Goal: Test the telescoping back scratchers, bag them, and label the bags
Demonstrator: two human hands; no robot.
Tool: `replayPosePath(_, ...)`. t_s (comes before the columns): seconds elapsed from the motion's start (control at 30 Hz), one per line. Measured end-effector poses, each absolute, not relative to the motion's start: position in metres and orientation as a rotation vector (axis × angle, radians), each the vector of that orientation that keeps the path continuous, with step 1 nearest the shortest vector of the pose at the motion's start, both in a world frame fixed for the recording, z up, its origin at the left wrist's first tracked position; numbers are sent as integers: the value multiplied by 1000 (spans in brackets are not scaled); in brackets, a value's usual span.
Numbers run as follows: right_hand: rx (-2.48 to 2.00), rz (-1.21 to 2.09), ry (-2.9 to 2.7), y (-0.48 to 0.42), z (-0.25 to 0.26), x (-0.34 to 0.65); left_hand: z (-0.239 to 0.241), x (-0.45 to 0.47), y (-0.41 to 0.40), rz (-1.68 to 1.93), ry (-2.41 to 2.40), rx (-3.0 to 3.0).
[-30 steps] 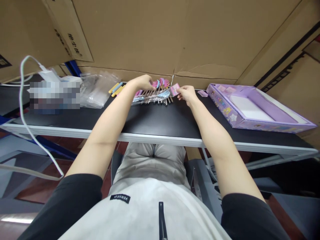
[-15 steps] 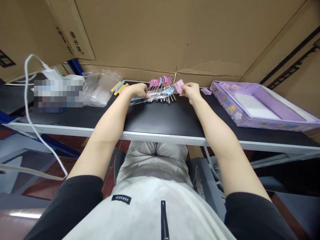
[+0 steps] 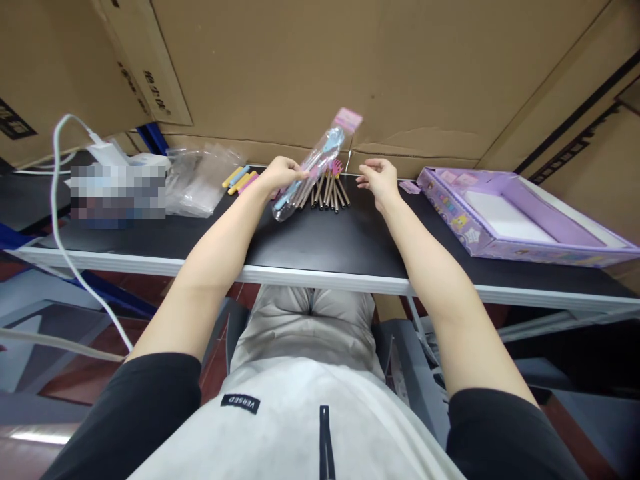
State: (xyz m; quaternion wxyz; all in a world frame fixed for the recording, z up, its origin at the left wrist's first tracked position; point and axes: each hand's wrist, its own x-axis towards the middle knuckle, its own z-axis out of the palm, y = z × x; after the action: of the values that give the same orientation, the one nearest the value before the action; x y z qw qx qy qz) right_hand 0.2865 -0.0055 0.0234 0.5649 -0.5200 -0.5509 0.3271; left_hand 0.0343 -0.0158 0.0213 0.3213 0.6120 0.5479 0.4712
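My left hand is closed on a clear plastic bag, tilted up to the right over the table. Inside lies a blue back scratcher with its hand-shaped end uppermost, and a pink card tops the bag. Below and behind it, several back scratchers with metal rods and pink heads lie in a row, partly hidden by the bag. Right of them hovers my right hand, fingers bent and apart, holding nothing.
A purple open box stands at the right, with a small pink card beside it. Left are yellow, blue and pink handles, clear bags and a white cable. Cardboard walls the back of the black table.
My left hand has raised the bag from nearly flat to a steep tilt. The pink card has left my right hand and is now at the bag's upper end.
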Motion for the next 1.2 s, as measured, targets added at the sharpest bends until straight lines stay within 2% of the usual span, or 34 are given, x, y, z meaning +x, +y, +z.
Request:
replayPosePath(0.3, -1100, 991, -1692, -46, 28, 256, 12, 57, -7, 1534, 1251, 1142)
replayPosePath(0.8, -965, 1091, -1764, -53, 26, 249, 14, 62, -15, 1602, 1243, 1101)
replayPosePath(1.07, -1028, 999, -1795, -51, 22, 250, 10, 64, -17, 1568, 1218, 1158)
replayPosePath(1.2, -964, 665, -1936, -43, 18, 253, 9, 70, -18, 1581, 1223, 1126)
